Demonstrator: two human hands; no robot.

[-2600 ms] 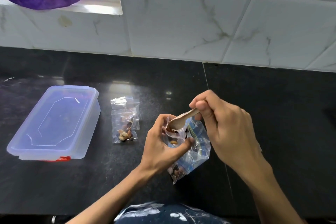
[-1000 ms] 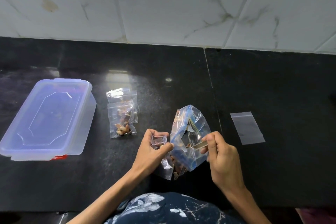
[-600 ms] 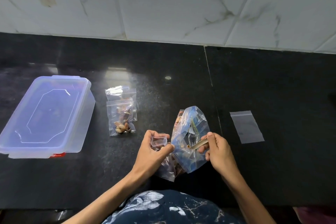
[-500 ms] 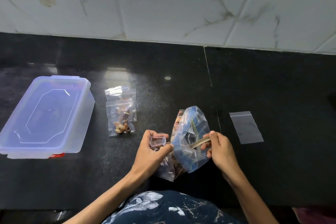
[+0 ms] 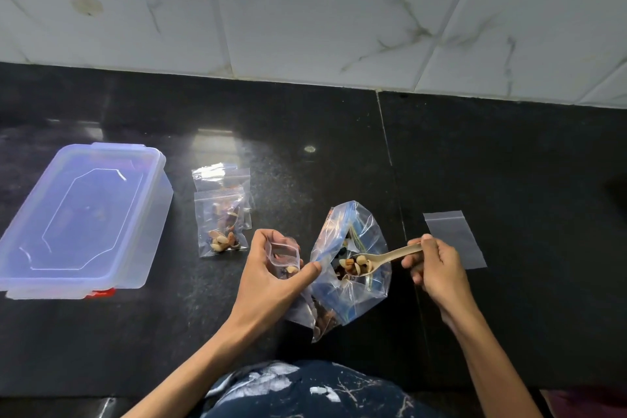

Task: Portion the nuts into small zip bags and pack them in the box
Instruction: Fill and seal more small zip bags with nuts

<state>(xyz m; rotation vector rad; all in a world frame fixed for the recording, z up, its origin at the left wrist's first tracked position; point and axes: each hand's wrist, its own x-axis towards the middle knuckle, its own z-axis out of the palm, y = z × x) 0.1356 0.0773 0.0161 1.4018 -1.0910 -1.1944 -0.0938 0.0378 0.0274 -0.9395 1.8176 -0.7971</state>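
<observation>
left hand (image 5: 268, 276) pinches a small zip bag (image 5: 284, 256) open; right hand (image 5: 437, 268) grips a wooden spoon (image 5: 380, 258) loaded with nuts (image 5: 354, 265) at its 3 o'clock, over the big nut bag (image 5: 353, 285)

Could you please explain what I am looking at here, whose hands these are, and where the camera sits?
There is no machine here: a person works with bare hands, and one wide-angle camera on their head looks down at a black counter. The left hand holds a small zip bag open and also pinches the big bag of nuts. The right hand holds a wooden spoon loaded with nuts at the big bag's mouth. On the counter lie a lidded plastic box at the left, two filled small bags beside it, and one empty small bag at the right.
</observation>
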